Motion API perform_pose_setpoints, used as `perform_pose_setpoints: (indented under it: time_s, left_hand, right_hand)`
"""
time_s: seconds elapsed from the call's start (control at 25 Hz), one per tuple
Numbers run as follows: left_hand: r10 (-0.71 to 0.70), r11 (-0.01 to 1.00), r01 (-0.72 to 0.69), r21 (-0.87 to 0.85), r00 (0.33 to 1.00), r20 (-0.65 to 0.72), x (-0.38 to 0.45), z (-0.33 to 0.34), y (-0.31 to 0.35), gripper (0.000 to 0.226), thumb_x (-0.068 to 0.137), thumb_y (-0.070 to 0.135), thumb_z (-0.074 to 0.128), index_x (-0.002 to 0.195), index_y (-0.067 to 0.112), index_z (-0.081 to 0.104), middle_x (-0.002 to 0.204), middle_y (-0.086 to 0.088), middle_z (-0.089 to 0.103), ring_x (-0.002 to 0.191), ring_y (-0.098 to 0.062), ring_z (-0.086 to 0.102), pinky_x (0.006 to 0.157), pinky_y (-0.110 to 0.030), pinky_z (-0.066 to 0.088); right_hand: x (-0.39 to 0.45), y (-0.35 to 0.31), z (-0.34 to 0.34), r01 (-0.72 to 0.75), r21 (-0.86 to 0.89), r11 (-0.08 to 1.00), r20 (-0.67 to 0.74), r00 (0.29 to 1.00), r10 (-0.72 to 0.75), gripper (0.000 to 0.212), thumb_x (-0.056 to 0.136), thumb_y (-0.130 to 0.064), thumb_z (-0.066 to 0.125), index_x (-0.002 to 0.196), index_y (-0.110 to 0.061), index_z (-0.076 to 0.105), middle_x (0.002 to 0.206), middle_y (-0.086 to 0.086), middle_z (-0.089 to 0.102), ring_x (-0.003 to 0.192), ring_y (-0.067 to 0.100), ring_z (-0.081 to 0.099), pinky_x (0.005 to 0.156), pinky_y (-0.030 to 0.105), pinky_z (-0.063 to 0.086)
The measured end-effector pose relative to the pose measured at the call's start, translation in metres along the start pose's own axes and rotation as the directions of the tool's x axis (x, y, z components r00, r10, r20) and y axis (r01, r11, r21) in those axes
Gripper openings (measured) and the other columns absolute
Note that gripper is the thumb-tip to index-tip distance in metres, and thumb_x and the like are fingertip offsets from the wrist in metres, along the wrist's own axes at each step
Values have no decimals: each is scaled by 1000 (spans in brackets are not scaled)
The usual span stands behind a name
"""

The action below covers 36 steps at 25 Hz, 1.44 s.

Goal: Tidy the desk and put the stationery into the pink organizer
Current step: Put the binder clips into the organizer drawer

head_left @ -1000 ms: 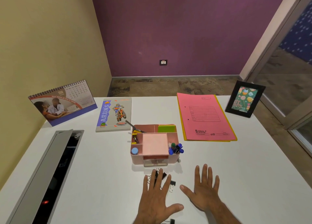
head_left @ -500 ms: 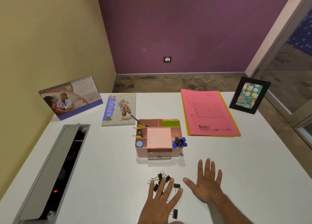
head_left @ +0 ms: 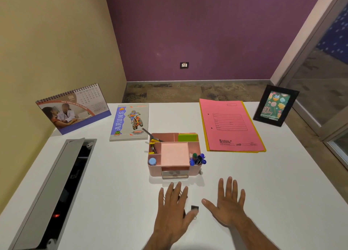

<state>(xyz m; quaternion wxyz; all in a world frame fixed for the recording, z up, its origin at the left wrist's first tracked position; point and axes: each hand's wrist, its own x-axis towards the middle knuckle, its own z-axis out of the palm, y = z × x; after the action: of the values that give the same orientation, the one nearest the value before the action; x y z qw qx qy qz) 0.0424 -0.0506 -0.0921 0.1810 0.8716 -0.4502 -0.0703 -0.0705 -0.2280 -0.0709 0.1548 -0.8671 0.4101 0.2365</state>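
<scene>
The left hand [head_left: 174, 210] is lying flat, fingers spread and straight, covering a scatter of black binder clips [head_left: 194, 208] just in front of the pink organizer [head_left: 174, 155]. They are probably light, stiff and prone to skidding, best pinched by the wire handles. The right hand [head_left: 227, 202] is resting open beside them, gripping nothing
</scene>
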Motion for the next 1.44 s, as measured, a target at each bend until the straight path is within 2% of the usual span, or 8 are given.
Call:
perform_pose_setpoints:
  time_s: [0.08, 0.16, 0.24, 0.32, 1.0, 1.2, 1.32, 1.44]
  left_hand:
    - [-336, 839, 277, -469, 941, -44, 14, -18, 19, 57, 89, 70, 38, 128, 32, 54, 131, 12, 53, 125, -14, 48, 105, -37, 41]
    - [-631, 366, 454, -812, 763, 143, 34, -31, 34, 40, 88, 58, 56, 117, 30, 60, 114, 12, 59, 106, -14, 60, 85, -31, 55]
    - [-717, -41, 499, -866, 589, 373, 53, -36, 39, 32, 89, 52, 61, 105, 23, 64, 95, 5, 65, 84, -15, 63, 69, -27, 54]
    - [-713, -233, 480, -846, 508, 484, 66, -34, 33, 42, 87, 57, 62, 95, 16, 66, 83, 0, 62, 74, -17, 54, 61, -27, 47]
    - [-513, -726, 137, -674, 544, 663, 82, -47, 36, 28, 94, 33, 62, 110, 11, 67, 111, -12, 65, 68, -16, 51, 59, -26, 41]
    - [-530, -709, 160, -687, 522, 668, 82, -44, 43, 37, 88, 45, 68, 109, 15, 65, 106, -9, 66, 70, -16, 50, 60, -27, 41]
    - [-560, -685, 187, -704, 481, 674, 77, -41, 42, 37, 84, 46, 72, 103, 15, 66, 100, -8, 66, 67, -16, 49, 58, -27, 42]
    - [-554, -692, 193, -695, 476, 683, 70, -38, 42, 35, 86, 42, 71, 106, 14, 65, 102, -9, 66, 69, -17, 51, 61, -28, 44]
  right_hand:
    - [1, 1, 2, 2, -1, 1000, -6, 1000, -2, 116, 48, -95, -18, 131, -17, -43, 146, 11, -45, 137, 32, -39, 110, 58, -21]
    - [1, 1, 3, 9, -2, 1000, -11, 1000, -9, 117, 49, -95, -17, 132, -17, -43, 146, 10, -46, 134, 31, -42, 108, 57, -25]
    - [2, 1, 3, 16, 0, 1000, -7, 1000, -16, 118, 51, -95, -15, 137, -18, -40, 145, 10, -47, 131, 28, -46, 103, 54, -31]
    - [1, 1, 4, 14, -7, 1000, -9, 1000, -14, 119, 52, -95, -13, 140, -18, -36, 146, 10, -46, 130, 28, -46, 98, 52, -36]
    - [12, 7, 22, 10, -29, 1000, -161, 987, -15, 119, 56, -97, -10, 141, -16, -30, 148, 9, -41, 133, 28, -41, 97, 51, -38]
    - [16, 7, 26, -42, 1, 999, -180, 983, 41, 114, 70, -94, 15, 152, -17, -6, 159, 14, -13, 141, 24, -34, 105, 52, -31]
    - [17, 6, 28, -11, -88, 996, -237, 972, -10, 113, 72, -93, 13, 147, -15, -21, 154, 12, -30, 137, 26, -39, 98, 51, -38]
    - [18, 8, 28, -32, -40, 999, -287, 958, 19, 114, 71, -94, 16, 152, -16, -4, 159, 13, -14, 145, 29, -23, 105, 51, -31]
